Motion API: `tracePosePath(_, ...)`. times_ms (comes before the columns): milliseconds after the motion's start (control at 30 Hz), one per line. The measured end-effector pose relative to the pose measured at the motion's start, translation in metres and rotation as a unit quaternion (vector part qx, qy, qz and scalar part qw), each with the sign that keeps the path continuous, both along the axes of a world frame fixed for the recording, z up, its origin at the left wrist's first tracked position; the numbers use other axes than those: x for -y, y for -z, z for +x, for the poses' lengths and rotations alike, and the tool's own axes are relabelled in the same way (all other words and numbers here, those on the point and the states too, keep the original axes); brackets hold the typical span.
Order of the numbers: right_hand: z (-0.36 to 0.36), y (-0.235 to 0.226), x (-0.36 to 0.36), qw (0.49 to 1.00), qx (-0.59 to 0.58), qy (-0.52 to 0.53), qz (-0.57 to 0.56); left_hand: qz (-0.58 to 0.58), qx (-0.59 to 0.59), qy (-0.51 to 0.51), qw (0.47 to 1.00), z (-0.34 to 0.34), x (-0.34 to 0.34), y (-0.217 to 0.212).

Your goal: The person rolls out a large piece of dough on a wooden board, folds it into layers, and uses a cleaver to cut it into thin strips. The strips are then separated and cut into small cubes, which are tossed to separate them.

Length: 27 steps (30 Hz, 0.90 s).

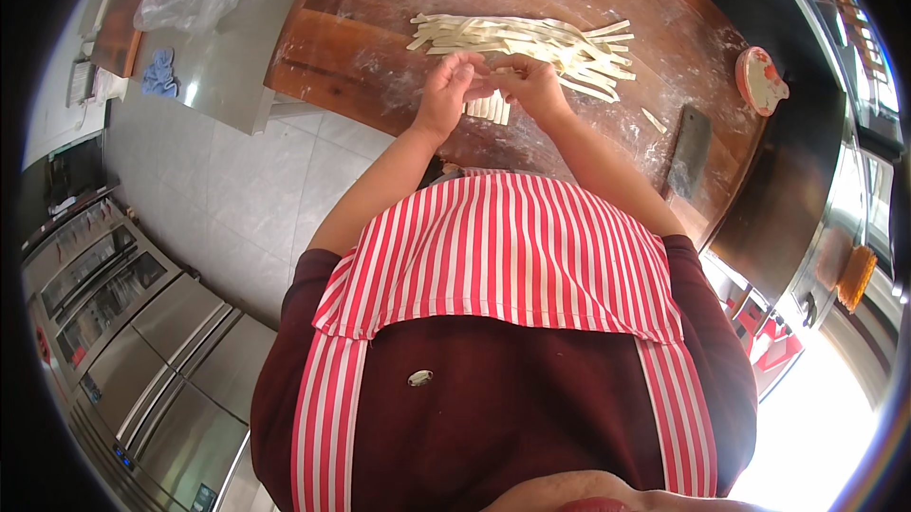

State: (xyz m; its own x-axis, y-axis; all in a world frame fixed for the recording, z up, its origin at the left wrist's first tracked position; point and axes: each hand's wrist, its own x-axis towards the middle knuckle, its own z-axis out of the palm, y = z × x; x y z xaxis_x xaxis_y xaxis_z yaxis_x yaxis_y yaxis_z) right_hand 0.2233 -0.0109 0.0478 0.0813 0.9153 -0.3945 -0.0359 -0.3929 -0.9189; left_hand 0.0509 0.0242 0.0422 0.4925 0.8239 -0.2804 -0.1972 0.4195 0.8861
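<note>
Long, pale, flat dough strips (517, 36) lie just beyond my bent fingers (463, 74), whose grip I cannot tell.

A wooden table (342, 47) spreads across 12 o'clock, a steel counter (232, 75) stands at 10, and pale grey floor tiles (247, 161) run toward 9. Steel cabinets (176, 317) with long handles fill 8 o'clock. A dark panel (788, 213) curves at 3, and strong white light (816, 431) glares at 4 o'clock
</note>
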Motion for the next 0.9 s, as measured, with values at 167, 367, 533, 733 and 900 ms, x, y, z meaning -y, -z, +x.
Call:
tracePosePath(167,0.024,-0.072,-0.019,0.996,-0.054,-0.040,0.052,0.091,-0.058,-0.064,0.992,-0.001,-0.031,-0.049)
tracePosePath(367,0.049,-0.126,-0.039,0.975,0.076,-0.158,0.140,0.168,0.024,-0.096,0.981,-0.020,-0.064,-0.076)
tracePosePath(533,0.052,-0.160,-0.062,0.957,0.124,-0.221,0.142,0.369,-0.031,0.002,0.929,0.012,-0.061,-0.089)
tracePosePath(733,0.021,-0.210,-0.073,0.947,0.021,-0.236,0.217,0.155,0.018,0.128,0.979,0.027,-0.045,-0.079)
tracePosePath(900,0.059,-0.183,-0.062,0.964,-0.165,-0.137,0.158,0.165,-0.158,0.153,0.961,-0.014,-0.060,-0.073)
